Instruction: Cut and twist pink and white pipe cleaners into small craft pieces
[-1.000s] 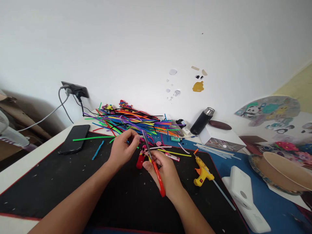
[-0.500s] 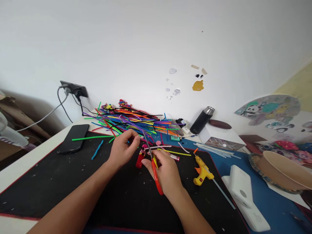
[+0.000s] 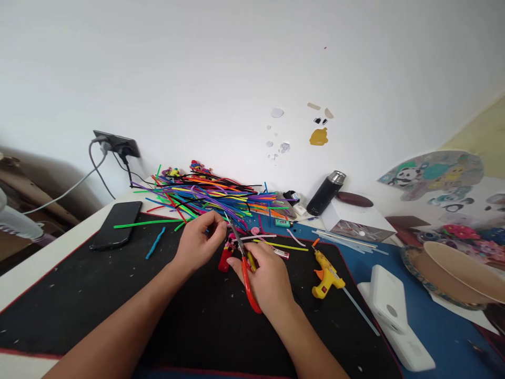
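The right hand point(image 3: 266, 273) grasps a pair of scissors point(image 3: 247, 284) by its red and yellow handles, with the thumb along the near side. The blades point up and away, leaning toward the left hand point(image 3: 201, 239), and their tips are just beside its fingertips. The left hand is in a pinch, thumb against forefinger; whether anything small sits between them, I cannot tell.

A small red object point(image 3: 223, 261) with pink at its top lies between the two hands on the black mat point(image 3: 189, 321), to the left of the scissors. A pale pink strip point(image 3: 262, 237) and a yellow strip point(image 3: 286, 246) lie beyond the right hand. A yellow glue gun point(image 3: 327, 279) rests to its right. Past the left hand, a heap of coloured strips point(image 3: 213, 195) covers the back of the worktop point(image 3: 45, 266).
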`<state>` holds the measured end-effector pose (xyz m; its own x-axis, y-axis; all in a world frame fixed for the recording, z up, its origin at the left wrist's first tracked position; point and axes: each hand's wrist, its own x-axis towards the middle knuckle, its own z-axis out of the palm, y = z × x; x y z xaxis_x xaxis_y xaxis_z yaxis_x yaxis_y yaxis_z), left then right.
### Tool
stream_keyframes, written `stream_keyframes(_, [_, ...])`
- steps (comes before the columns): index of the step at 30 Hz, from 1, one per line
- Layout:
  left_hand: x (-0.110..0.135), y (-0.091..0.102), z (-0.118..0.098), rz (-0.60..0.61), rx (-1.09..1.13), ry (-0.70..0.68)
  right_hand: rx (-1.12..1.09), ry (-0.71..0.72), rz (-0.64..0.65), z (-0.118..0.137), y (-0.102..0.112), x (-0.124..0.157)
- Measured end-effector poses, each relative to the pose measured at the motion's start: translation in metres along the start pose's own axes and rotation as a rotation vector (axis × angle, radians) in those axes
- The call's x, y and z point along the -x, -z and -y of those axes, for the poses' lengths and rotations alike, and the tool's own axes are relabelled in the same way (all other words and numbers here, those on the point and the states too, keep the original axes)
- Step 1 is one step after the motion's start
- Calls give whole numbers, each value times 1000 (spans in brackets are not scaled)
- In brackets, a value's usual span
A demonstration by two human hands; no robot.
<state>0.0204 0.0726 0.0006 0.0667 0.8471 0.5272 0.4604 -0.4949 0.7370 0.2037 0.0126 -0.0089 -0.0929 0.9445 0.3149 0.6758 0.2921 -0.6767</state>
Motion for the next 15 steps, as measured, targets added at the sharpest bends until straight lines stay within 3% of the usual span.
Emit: stream_keyframes(15, [1,-1,2,0,-15,-13,70,-12,9,1,0,-1])
